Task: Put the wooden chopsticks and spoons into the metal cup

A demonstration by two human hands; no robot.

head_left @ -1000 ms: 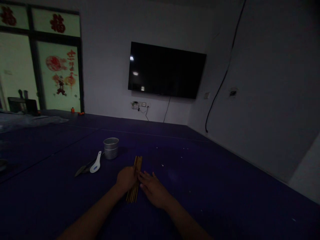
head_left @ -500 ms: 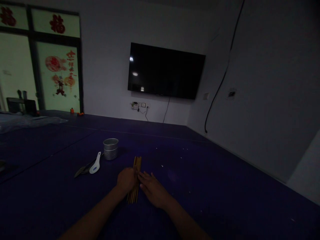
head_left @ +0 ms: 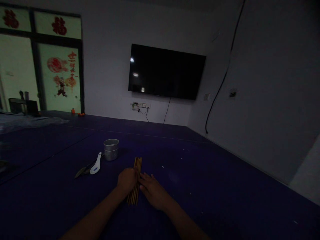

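Note:
A bundle of several brown chopsticks [head_left: 134, 195] lies lengthwise on the dark blue surface in front of me. My left hand [head_left: 127, 180] is closed on the bundle from the left, around its middle. From the other side my right hand [head_left: 153, 190] touches the chopsticks' right edge, its fingers stretched out and a little apart. Beyond my left hand stands a silver metal cup [head_left: 111, 150], upright. Beside the cup a white ceramic soup spoon [head_left: 96, 166] rests partly over a dark metal utensil [head_left: 80, 172], whose exact kind I cannot make out.
The blue tabletop [head_left: 220, 186] reaches to the walls and bears small white scraps to the right. Clear plastic sheeting [head_left: 32, 122] and a black box-like holder [head_left: 23, 106] are at far left. A black cable [head_left: 221, 83] hangs down the right wall; a television [head_left: 166, 71] hangs ahead.
The whole view has shifted very slightly. Both hands stay at the chopsticks in nearly the same pose, and the cup and spoon have not moved.

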